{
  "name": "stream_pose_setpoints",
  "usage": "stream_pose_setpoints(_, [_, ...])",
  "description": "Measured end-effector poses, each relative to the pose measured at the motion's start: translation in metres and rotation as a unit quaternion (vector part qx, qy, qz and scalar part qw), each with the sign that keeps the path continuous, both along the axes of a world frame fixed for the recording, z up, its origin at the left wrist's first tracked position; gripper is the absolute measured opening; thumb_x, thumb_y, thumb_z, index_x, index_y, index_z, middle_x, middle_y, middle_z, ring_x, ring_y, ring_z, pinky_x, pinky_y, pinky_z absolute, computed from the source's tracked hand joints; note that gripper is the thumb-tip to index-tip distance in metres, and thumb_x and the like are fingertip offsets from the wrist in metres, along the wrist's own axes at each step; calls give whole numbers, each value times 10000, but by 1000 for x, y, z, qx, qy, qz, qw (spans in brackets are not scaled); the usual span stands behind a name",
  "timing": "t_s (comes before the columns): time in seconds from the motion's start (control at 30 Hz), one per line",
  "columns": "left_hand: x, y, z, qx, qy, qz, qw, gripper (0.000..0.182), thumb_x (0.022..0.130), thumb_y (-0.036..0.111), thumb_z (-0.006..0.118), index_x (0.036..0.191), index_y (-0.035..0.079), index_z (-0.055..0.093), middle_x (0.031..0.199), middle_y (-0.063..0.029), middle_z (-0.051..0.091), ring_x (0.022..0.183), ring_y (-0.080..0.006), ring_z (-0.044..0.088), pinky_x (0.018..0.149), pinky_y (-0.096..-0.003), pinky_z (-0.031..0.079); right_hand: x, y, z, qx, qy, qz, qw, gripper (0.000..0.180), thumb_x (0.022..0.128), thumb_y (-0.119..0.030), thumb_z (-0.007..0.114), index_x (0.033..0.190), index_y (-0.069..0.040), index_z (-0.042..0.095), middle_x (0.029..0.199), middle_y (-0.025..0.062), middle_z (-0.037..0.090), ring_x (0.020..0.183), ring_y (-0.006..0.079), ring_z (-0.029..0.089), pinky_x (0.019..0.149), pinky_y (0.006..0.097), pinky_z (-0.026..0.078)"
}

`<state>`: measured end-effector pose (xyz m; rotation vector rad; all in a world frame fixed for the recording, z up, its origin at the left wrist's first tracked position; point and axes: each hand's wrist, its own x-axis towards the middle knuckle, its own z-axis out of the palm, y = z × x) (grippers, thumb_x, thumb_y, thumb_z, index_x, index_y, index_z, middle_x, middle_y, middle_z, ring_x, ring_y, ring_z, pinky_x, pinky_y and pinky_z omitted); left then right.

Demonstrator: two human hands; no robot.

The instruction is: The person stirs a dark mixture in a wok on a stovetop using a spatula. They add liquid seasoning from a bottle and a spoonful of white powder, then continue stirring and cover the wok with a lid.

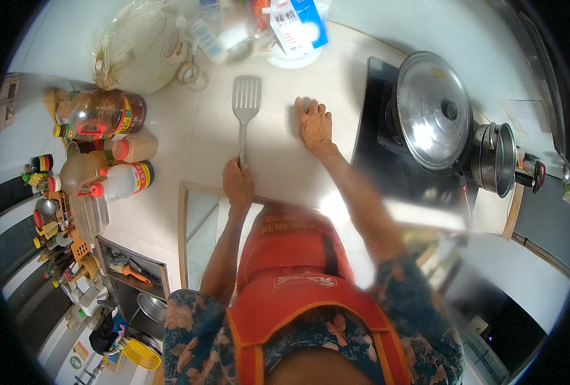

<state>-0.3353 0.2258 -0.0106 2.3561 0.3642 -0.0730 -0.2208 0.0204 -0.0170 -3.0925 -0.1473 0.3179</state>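
Observation:
My left hand is closed around the handle of a grey slotted turner. Its slotted blade points away from me over the pale countertop. To the right, my right hand is over the counter with nothing in it, its fingers slightly bent and apart. Whether it touches the surface I cannot tell. Beyond that hand, a wok with a domed metal lid sits on a black glass gas stove. The lid hides what is inside.
Beside the wok stands a metal pot. Several bottles, including a large oil bottle, line the left side. A plastic-covered container, a glass jar and seasoning packets are at the back. A sink is at lower left.

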Motion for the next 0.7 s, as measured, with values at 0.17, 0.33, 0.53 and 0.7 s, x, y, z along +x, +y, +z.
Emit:
stream_pose_setpoints(0.17, [2,2,-9,42,-30,-27,998,241,884,111,525,1088,-17,518,1008,-196,538,941,-384,526,810,-485,416,-4,-15,11,92,-6,7,996,456,833,-23,532,1278,-119,558,1027,166,560,946,297,550,798,424,484])
stream_pose_setpoints(0.33, [6,4,-12,44,-53,-43,997,233,884,104,522,1081,-19,517,1004,-205,551,943,-383,532,818,-472,423,-8,-67,13,458,78,-136,875,308,876,44,471,1048,-65,702,1077,172,667,956,253,649,889,320,492])
stream_pose_setpoints(0.53, [7,6,-10,38,-31,-45,998,270,894,152,519,1094,-29,534,1009,-202,563,932,-352,547,839,-445,432,-42,-74,-3,417,-13,-52,907,318,824,67,534,1047,-84,704,944,146,646,889,286,616,822,367,506])
stream_pose_setpoints(0.7, [6,7,-14,36,-38,-44,998,263,896,158,523,1082,-27,541,1002,-195,566,925,-346,550,832,-443,435,-50,-66,2,251,-93,118,956,407,766,63,581,1111,-128,685,858,97,571,836,272,550,792,381,489])
